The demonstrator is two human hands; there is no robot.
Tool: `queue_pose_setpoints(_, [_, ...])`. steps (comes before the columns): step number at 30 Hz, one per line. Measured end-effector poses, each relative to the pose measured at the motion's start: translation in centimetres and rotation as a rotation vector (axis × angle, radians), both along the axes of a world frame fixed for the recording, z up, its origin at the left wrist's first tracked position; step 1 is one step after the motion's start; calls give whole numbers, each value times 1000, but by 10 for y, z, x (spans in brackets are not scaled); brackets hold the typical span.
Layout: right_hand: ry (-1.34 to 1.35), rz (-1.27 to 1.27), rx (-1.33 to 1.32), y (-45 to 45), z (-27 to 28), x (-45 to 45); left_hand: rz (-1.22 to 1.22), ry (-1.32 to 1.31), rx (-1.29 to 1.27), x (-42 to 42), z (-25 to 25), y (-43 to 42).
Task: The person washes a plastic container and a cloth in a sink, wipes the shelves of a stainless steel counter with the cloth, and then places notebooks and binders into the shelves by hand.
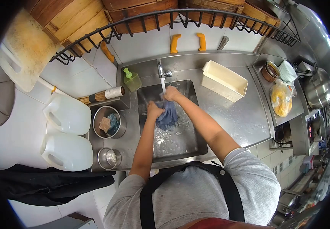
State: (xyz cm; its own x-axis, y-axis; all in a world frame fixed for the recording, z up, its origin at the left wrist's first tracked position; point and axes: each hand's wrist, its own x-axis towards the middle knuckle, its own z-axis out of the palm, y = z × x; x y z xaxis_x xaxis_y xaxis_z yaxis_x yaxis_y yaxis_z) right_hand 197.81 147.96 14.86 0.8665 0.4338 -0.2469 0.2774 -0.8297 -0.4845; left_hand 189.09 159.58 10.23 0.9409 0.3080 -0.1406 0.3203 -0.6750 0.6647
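In the head view, a blue-purple cloth (167, 118) hangs in the metal sink (180, 147), under the tap (160, 68). It looks wet, dark and crumpled, with soft folds. The left hand (155, 110) has its grip pinching the cloth's side. The right hand (172, 93) has its grip closed around the top, next to the running water. White bubbles dot the sink. On the surface (245, 122), to the right, sits a long cream tub (226, 81). A green soap bottle (133, 81) stands to the left.
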Motion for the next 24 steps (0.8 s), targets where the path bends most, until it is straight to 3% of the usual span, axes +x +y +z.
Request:
queue_pose_setpoints(1, [6,1,-2,1,6,-6,17,-87,56,1,4,-2])
queue_pose_setpoints(2, [-21,23,23,2,12,-11,-31,-332,75,4,3,-7])
queue_pose_setpoints(3, [-51,44,47,2,20,-13,-32,-335,73,8,4,-10])
queue_pose_setpoints(5, [-81,-15,98,0,36,-16,-327,135,-697,12,11,-17])
queue_pose_setpoints(7, [-151,-84,222,-5,50,-15,-359,94,-654,10,2,-22])
queue_pose_setpoints(9, [-231,-173,232,-21,42,-10,147,301,-759,19,-30,-21])
queue_pose_setpoints(10, [-219,-363,300,-32,27,-2,216,198,-876,17,-30,-22])
queue_pose_setpoints(11, [-206,-552,365,-42,9,5,214,199,-879,18,-26,-25])
queue_pose_setpoints(12, [-207,-550,362,-48,-16,10,120,111,-752,19,-20,-27])
queue_pose_setpoints(13, [-117,-616,250,-52,-46,12,29,25,-625,18,-11,-30])
queue_pose_setpoints(14, [-24,-680,137,-55,-64,7,-29,-107,-676,11,7,-38])
queue_pose_setpoints(15, [463,-697,562,-57,-68,-8,-25,-106,-678,8,17,-42])
queue_pose_setpoints(17, [988,-816,935,-56,-19,-52,-97,-135,-875,8,26,-48])
queue_pose_setpoints(18, [989,-811,927,-49,-35,-50,-131,-173,-927,7,24,-43])
queue_pose_setpoints(19, [939,-764,1222,-42,-66,-44,-121,-178,-933,7,24,-38])
queue_pose_setpoints(20, [877,-705,1510,-36,-84,-42,7,-160,-1365,5,23,-32])
queue_pose_setpoints(21, [888,-702,1496,-30,-83,-43,150,-139,-1792,3,23,-29])
queue_pose_setpoints(23, [639,-927,1377,-14,-65,-49,241,-96,-1741,3,24,-27])
queue_pose_setpoints(24, [737,-956,1408,-7,-30,-63,324,0,-1703,7,11,-24])
